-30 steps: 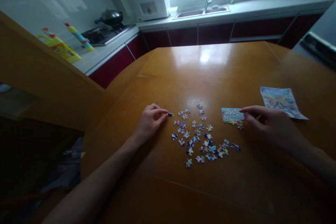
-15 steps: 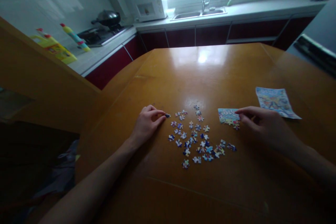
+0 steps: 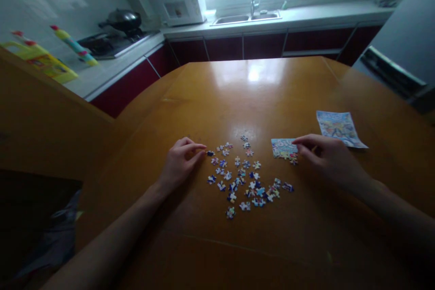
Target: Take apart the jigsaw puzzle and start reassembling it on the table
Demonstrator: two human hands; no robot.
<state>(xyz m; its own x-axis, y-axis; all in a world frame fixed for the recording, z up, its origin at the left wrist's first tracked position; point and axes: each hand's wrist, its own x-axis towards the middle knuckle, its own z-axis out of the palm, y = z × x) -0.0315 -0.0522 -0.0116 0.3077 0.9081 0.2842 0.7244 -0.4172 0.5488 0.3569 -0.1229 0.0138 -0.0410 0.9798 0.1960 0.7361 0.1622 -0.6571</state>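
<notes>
At the left edge of the loose pieces, my left hand (image 3: 180, 161) has thumb and forefinger closed at a small dark puzzle piece (image 3: 210, 153), which lies at the fingertips. To the right, my right hand (image 3: 324, 156) pinches the right edge of a partly joined jigsaw puzzle (image 3: 284, 146). That section has a straight, pale blue upper part and a knobbly yellowish lower edge. Between the hands, several loose puzzle pieces (image 3: 241, 173) are scattered, many blue and white. The right fingers cover part of the joined section.
A creased picture sheet (image 3: 340, 127) lies beyond my right hand on the wooden table (image 3: 251, 99). Behind it, the counter holds a sink (image 3: 233, 19), a microwave (image 3: 181, 7), a wok (image 3: 122, 20) on the stove and a yellow jug (image 3: 44, 61).
The view has swung slightly right, so everything sits further left. The dark piece by my left fingers has shifted a little towards the other loose pieces. My right hand stays at the joined section.
</notes>
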